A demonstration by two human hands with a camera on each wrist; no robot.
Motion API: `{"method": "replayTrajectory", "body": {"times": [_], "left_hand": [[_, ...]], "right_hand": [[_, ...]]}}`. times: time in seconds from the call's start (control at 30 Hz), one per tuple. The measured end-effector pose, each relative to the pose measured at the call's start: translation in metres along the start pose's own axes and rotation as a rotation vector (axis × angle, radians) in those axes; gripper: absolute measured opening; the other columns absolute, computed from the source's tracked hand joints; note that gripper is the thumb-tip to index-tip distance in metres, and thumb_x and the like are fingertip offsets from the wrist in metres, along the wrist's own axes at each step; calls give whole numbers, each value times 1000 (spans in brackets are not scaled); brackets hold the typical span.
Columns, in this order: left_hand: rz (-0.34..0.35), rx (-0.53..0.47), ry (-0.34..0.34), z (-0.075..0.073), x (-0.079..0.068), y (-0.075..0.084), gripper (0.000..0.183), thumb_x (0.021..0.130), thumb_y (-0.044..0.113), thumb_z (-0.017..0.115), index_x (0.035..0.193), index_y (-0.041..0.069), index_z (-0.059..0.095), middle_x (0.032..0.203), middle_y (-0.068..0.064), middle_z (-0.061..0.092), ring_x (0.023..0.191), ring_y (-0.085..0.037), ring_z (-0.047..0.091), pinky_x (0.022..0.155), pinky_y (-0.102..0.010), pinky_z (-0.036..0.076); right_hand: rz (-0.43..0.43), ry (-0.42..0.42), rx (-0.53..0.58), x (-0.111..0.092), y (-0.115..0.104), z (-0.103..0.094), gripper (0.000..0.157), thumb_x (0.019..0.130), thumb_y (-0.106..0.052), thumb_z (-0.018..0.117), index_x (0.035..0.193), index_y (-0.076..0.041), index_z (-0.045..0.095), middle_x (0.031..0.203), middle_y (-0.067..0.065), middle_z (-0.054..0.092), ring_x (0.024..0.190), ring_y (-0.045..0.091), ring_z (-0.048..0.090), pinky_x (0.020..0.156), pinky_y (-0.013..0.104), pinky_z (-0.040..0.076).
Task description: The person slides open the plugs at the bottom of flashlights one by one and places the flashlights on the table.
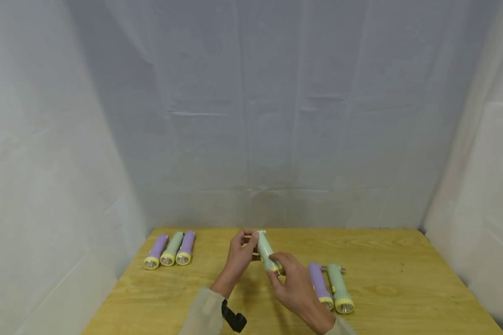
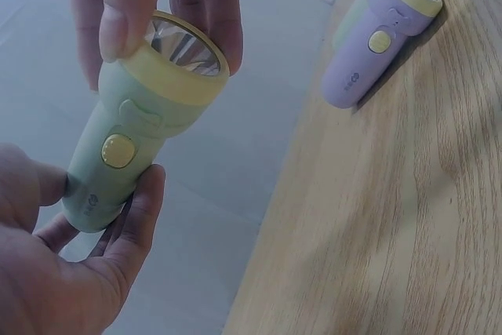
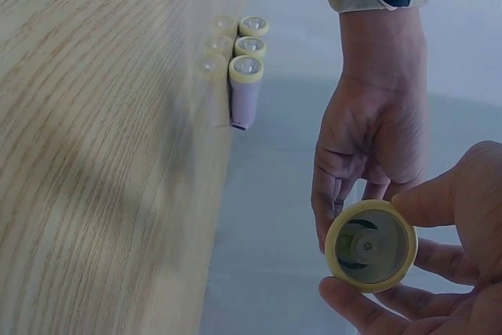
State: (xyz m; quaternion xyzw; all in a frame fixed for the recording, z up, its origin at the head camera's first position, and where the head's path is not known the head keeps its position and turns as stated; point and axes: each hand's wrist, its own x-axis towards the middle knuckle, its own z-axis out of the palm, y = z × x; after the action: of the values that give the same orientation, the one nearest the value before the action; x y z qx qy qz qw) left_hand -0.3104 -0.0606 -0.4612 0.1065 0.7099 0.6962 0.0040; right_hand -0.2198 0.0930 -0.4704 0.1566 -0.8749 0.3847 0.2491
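Observation:
Both hands hold a pale green flashlight (image 1: 265,246) above the wooden table. My left hand (image 1: 238,255) grips its tail end between thumb and fingers. The right hand (image 1: 295,284) pinches the yellow rim around the lens. In the left wrist view the flashlight's round yellow button (image 2: 118,151) faces the camera, and the fingers of the right hand (image 2: 157,5) wrap the head from above. From the right wrist, the lens (image 3: 370,246) shows face-on, unlit, with the left hand (image 3: 369,139) behind it.
At the table's left lie a purple flashlight (image 1: 157,251), a green flashlight (image 1: 173,249) and another purple one (image 1: 186,247), side by side. Right of my hands lie a purple flashlight (image 1: 318,281) and a green flashlight (image 1: 339,287), with small metallic pieces (image 1: 343,270) near their tails.

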Motion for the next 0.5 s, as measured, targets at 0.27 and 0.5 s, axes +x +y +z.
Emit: {"method": "replayTrajectory", "body": {"times": [0.27, 0.5], "left_hand": [[1, 4, -4, 0, -2, 0, 33, 107, 24, 52, 126, -3, 54, 108, -16, 59, 82, -20, 66, 74, -38, 64], [-8, -4, -3, 1, -3, 1, 33, 107, 25, 52, 127, -2, 54, 108, -15, 58, 83, -21, 66, 75, -36, 64]], "right_hand": [[1, 3, -16, -1, -1, 0, 30, 88, -6, 76, 116, -4, 68, 119, 16, 69, 95, 23, 71, 71, 30, 62], [-21, 21, -28, -2, -1, 0, 30, 86, -5, 77, 115, -4, 69, 117, 15, 70, 94, 22, 71, 70, 25, 60]]}}
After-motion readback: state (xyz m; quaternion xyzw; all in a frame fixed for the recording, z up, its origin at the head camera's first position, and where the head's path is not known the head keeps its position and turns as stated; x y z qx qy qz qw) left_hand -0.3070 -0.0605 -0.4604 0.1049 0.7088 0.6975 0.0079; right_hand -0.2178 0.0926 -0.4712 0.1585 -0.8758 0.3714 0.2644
